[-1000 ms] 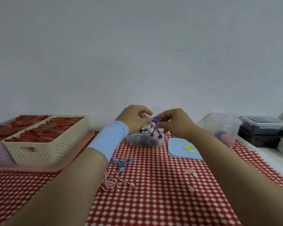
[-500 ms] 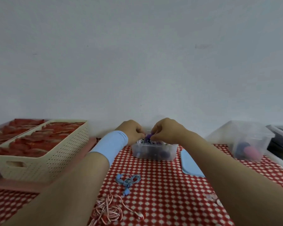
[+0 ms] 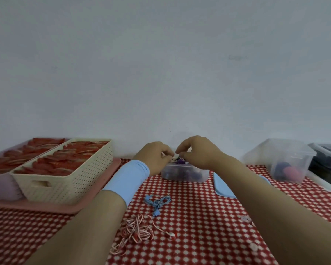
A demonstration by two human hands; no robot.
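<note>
Head view: red-and-white checked surface (image 3: 199, 217) against a plain wall. Both hands meet over a small clear tub (image 3: 183, 175) that sits at the middle of the far edge. The tub has no lid on and holds a jumble of dark, purple and blue cable bits, too blurred to sort.

The left hand (image 3: 154, 157), with a light blue wristband (image 3: 128, 178) on its forearm, has its fingers curled and the tips narrowed to a pinch. The right hand (image 3: 199, 153) is the same, fingers bent down with thumb and forefinger close. Both pinch a purple cable (image 3: 180, 161) just above the tub's rim, between the two hands. The exact grip is blurred.

A blue lid (image 3: 224, 188) lies flat just right of the tub, partly under the right forearm.

Near the left edge, a cream perforated basket (image 3: 65, 180) packed with red flat pieces stands on a pink tray (image 3: 96, 199). A second container (image 3: 0, 186) with the same red pieces touches the basket's left side.

Toward the far right corner, a clear bin (image 3: 287, 155) has blue and pink objects at the bottom. A dark box with a clear lid (image 3: 327, 161) sits just beside it at the right edge.

In the middle of the surface, a blue cable bundle (image 3: 158, 202) lies loose. A pink-white earphone tangle (image 3: 136, 230) lies nearer the front edge, close to the left forearm. Small pale bits (image 3: 246, 219) lie by the right forearm.
</note>
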